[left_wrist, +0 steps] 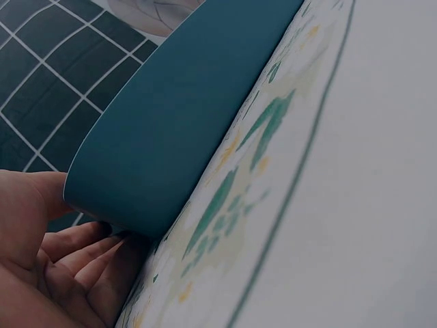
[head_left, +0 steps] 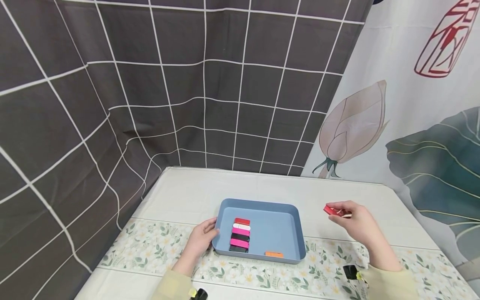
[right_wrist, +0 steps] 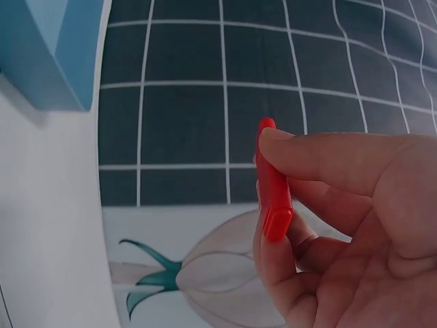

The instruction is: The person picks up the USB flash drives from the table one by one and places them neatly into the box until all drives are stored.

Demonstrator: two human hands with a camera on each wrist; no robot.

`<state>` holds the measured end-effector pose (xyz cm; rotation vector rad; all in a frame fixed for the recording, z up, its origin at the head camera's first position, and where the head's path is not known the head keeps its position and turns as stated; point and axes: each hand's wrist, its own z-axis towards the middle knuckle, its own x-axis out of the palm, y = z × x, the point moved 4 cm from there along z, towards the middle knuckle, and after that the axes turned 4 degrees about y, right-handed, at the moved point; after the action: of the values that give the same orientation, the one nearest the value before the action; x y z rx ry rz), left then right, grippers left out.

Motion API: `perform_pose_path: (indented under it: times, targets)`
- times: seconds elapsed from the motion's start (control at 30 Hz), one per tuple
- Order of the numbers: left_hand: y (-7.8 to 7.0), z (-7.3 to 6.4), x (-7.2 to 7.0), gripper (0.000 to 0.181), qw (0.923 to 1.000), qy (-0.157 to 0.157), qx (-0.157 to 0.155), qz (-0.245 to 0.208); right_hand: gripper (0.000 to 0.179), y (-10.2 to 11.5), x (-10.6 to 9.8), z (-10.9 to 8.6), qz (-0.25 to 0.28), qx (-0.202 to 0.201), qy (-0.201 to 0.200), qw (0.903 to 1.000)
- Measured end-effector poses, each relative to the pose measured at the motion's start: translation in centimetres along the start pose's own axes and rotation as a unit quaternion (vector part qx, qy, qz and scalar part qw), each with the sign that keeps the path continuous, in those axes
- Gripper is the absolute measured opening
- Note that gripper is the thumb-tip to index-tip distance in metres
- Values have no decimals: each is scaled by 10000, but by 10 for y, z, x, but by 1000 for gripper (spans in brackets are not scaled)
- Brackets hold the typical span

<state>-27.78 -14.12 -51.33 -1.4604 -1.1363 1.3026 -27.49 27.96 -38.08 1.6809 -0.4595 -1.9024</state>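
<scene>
A shallow blue tray [head_left: 277, 216] lies on the table. My left hand [head_left: 201, 238] grips its left side; in the left wrist view the thumb is at the rim and the fingers [left_wrist: 82, 253] are against the outer wall. To the right of the tray and apart from it, my right hand [head_left: 356, 221] pinches a small red USB flash drive [right_wrist: 274, 181] between thumb and fingers. In the tray's left part, several flash drives [head_left: 240, 236] in red, white, pink and black lie side by side in a column. An orange flash drive [head_left: 274, 254] lies by the near wall.
The table [head_left: 187, 187] has a white cover with a floral band [head_left: 157, 241] across it. Behind and to the left hangs a dark cloth [head_left: 225, 83] with white grid lines. A pale curtain [head_left: 397, 96] with plant prints hangs at the right.
</scene>
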Motion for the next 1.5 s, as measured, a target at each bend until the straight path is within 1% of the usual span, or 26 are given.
perform_pose_path:
  times: [0.17,0.4,0.43,0.6,0.73,0.97,1.0,1.23,1.37,1.5]
  targets:
    - [-1,0,0,50,10000,6,12,-28,33,11,6,1,38,-115,60,9999]
    - [-3,0,0,50,9999,29,102,45,30,26,14,0,132,-471,53,9988]
    - [-3,0,0,50,10000,17,70,7,29,28,16,0,164,-518,62,9985]
    - [-4,0,0,51,10000,27,85,23,28,39,28,0,305,-734,184,9967]
    - [-3,0,0,51,10000,37,76,4,26,47,40,-1,372,-830,309,9954]
    - [-1,0,-1,51,9999,50,96,-2,26,56,58,0,508,-873,475,9938]
    - [-1,0,-1,51,9999,61,134,34,26,58,60,0,527,-904,494,9933]
    - [1,1,-1,51,10000,35,39,-28,25,62,69,-1,621,-995,603,9913]
    - [0,0,0,51,10000,36,37,-9,25,63,72,-2,648,-1054,579,9906]
    - [0,0,0,50,10000,46,78,-31,26,65,78,-2,615,-1117,636,9898]
